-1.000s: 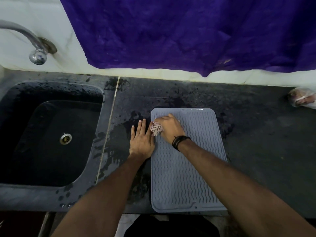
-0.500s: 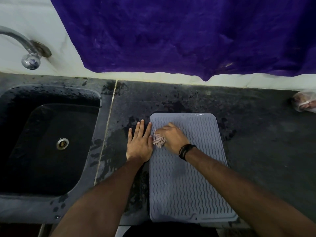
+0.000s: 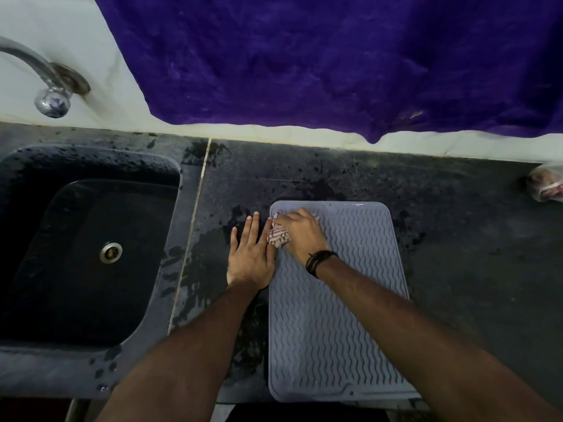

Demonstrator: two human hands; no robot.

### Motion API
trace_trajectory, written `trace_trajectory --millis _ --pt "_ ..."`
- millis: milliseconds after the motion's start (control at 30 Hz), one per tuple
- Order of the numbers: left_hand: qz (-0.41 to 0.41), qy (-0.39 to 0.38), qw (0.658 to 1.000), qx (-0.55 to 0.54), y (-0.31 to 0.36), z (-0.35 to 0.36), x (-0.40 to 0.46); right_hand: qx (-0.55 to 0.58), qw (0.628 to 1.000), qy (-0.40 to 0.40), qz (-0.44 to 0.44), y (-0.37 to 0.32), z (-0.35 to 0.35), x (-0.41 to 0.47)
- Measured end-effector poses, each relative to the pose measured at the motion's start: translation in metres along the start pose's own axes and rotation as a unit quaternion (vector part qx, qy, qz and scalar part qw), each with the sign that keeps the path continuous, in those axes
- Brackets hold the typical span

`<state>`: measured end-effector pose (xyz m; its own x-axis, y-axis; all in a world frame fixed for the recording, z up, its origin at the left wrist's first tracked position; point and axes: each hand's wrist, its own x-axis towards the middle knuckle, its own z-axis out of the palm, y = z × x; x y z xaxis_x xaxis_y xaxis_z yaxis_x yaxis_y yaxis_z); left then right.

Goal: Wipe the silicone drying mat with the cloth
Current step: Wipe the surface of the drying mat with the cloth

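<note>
1. The right hand [image 3: 300, 234], clenched on the bunched cloth [image 3: 277, 236], has slid to the far-left corner of the silicone drying mat [image 3: 335, 315].
2. The left hand [image 3: 251, 257] stays flat, released, on the worktop [image 3: 457, 239] touching the mat's left edge.
3. Most of the mat looks unwiped.

Dim, bluish light is washing the scene, glare is catching the tap [image 3: 51, 102] at 10 o'clock and the wet counter [image 3: 304, 184] toward 12, wide-angle distortion is bending the wall line, and the bag [image 3: 547, 185] at 3 o'clock is smearing soft.
</note>
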<state>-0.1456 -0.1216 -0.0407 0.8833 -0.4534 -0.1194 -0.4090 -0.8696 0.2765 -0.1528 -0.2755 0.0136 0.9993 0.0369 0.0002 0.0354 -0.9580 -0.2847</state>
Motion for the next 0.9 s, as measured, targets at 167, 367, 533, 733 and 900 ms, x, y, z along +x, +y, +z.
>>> trace_trajectory --millis 167,367,533,733,900 --pt "0.008 -0.004 1.0 0.022 -0.001 0.001 -0.002 0.007 0.999 -0.04 -0.009 0.006 0.001 -0.011" --pt "-0.002 -0.001 1.0 -0.009 0.002 -0.002 0.001 -0.003 0.999 -0.001 0.049 0.015 -0.018 0.022" --pt "-0.003 -0.006 1.0 -0.018 0.001 -0.003 0.0 -0.04 0.997 -0.06 0.04 0.02 -0.023 0.037" --pt "-0.005 0.003 1.0 -0.021 0.002 -0.002 -0.001 -0.045 0.997 -0.054 0.03 0.02 -0.011 0.011" --pt "0.0 0.003 1.0 -0.021 0.002 -0.001 0.0 -0.035 0.999 -0.037 0.016 0.015 -0.016 0.016"
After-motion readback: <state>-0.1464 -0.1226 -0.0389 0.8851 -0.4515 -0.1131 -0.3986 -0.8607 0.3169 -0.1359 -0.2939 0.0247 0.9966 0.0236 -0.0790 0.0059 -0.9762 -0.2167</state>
